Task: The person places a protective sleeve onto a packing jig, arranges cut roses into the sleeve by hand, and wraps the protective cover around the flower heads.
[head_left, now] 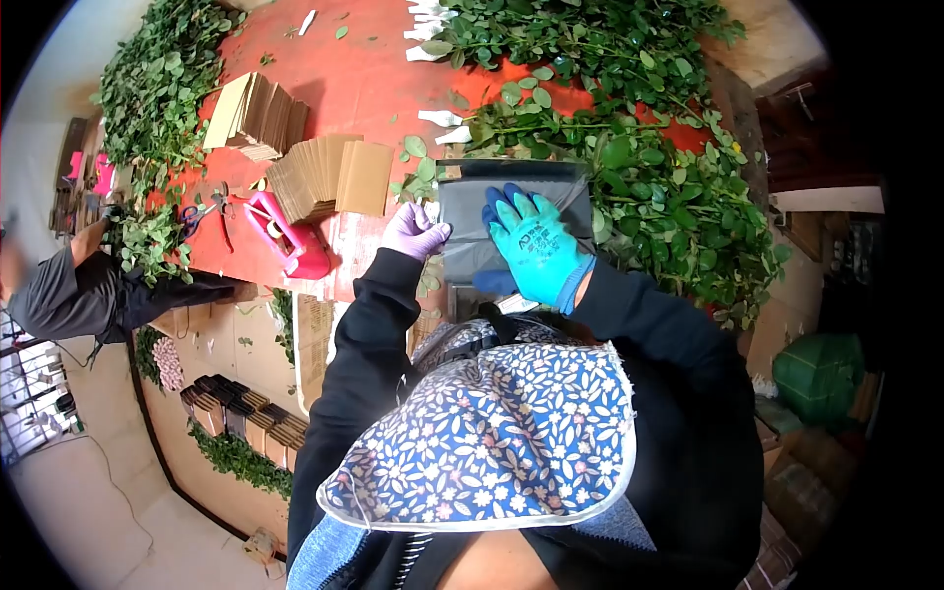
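Note:
My right hand [536, 246], in a teal glove with dark blue fingertips, lies flat with fingers stretched out on a dark grey plastic sheet [465, 218]. What is under the sheet is hidden. At the sheet's left edge is my left hand [415, 233], in a thin lilac glove. Its fingers are curled in and the thumb points toward the sheet; whatever they may pinch does not show. Leafy green stems [649, 211] lie right beside the sheet on the right. A few loose leaves [421, 167] rest just above my left hand.
The red table [369, 84] carries folded cardboard pieces [258, 116], more cardboard sleeves [329, 177], a pink tape dispenser [285, 239], and scissors [195, 218] beside red-handled pliers [225, 221]. White-wrapped stem ends [441, 118] face left. Another person's sleeve [64, 290] is at far left.

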Action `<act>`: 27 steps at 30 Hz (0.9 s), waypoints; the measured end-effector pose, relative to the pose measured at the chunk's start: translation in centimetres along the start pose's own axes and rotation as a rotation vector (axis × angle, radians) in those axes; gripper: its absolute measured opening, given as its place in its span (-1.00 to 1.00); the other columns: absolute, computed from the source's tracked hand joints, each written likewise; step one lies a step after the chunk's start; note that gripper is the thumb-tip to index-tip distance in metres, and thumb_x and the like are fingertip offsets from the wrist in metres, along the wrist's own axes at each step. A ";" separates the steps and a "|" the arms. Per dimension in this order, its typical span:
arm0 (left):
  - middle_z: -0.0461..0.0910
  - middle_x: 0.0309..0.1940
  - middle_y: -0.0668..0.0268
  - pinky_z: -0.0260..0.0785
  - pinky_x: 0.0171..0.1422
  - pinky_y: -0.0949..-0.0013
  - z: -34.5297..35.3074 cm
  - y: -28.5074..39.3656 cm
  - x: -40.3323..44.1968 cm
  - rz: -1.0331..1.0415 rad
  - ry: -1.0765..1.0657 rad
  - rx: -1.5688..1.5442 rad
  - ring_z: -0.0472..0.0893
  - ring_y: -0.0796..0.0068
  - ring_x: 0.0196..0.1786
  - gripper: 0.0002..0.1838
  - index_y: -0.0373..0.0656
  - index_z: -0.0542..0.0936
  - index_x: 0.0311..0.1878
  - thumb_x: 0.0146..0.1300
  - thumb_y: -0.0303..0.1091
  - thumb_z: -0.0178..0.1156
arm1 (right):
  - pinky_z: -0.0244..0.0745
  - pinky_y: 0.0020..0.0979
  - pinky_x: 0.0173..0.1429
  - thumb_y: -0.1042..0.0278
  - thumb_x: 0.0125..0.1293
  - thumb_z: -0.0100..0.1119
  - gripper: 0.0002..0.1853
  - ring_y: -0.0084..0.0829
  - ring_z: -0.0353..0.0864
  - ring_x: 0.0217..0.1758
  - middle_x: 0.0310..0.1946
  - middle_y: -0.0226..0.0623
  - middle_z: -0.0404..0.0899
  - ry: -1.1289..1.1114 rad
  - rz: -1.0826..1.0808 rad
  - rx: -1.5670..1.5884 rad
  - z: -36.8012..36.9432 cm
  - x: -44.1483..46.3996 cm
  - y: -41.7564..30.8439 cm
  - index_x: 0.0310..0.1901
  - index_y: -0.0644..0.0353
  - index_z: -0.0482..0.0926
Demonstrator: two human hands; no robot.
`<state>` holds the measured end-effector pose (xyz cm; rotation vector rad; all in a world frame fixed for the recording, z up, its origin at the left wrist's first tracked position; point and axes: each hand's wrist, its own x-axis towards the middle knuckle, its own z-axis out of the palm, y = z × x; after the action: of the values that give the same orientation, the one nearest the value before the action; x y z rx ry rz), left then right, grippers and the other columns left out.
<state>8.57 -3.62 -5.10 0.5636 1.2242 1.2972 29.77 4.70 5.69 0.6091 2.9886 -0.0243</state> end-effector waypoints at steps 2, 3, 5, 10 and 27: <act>0.48 -0.44 0.42 0.47 -0.39 0.50 -0.2 -0.3 0.2 -0.019 -0.018 -0.025 0.54 0.61 -0.44 -0.65 -0.02 0.33 -0.25 0.20 -0.60 0.34 | -0.11 0.06 0.55 -0.38 0.22 0.07 -0.04 0.13 0.08 0.52 0.45 0.19 0.11 -0.129 0.065 0.118 0.0 -0.4 -0.8 0.38 0.37 0.27; 0.48 -0.45 0.41 0.47 -0.38 0.50 -0.1 -0.2 0.1 -0.030 -0.015 -0.049 0.54 0.60 -0.44 -0.66 -0.03 0.34 -0.22 0.20 -0.60 0.33 | -0.11 0.06 0.55 -0.38 0.22 0.07 -0.04 0.13 0.08 0.52 0.45 0.19 0.11 -0.130 0.064 0.119 0.1 -0.6 -1.0 0.38 0.37 0.27; 0.49 -0.45 0.40 0.46 -0.38 0.50 -0.1 0.0 0.0 -0.043 -0.011 -0.072 0.54 0.60 -0.43 -0.67 -0.05 0.36 -0.20 0.20 -0.61 0.33 | -0.13 0.10 0.55 -0.34 0.23 0.09 -0.06 0.19 0.08 0.50 0.44 0.24 0.09 -0.099 0.073 0.075 0.8 -0.8 -1.3 0.45 0.25 0.20; 0.53 -0.40 0.38 0.44 -0.26 0.52 -0.6 1.3 -0.9 -0.068 0.030 0.052 0.53 0.61 -0.42 -0.62 -0.20 0.42 0.11 0.28 -0.48 0.29 | -0.10 0.14 0.54 -0.09 0.28 0.11 -0.21 0.22 0.08 0.50 0.44 0.24 0.09 -0.067 0.077 0.021 1.2 -0.7 -2.3 0.49 0.02 0.18; 0.41 0.13 -0.04 0.35 0.28 -0.03 -6.4 -4.4 0.9 -0.132 -0.127 1.625 0.46 -0.15 0.17 0.23 -0.09 0.09 0.45 -0.34 -0.20 0.62 | -0.03 0.15 0.51 0.29 0.17 0.16 -0.26 0.15 0.07 0.51 0.44 0.18 0.10 0.027 0.117 0.122 1.4 -0.6 -2.9 0.45 -0.01 0.27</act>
<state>4.44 -5.89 -11.35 1.5901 1.9854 -0.1295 29.34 1.77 4.36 0.8025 2.9880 -0.1930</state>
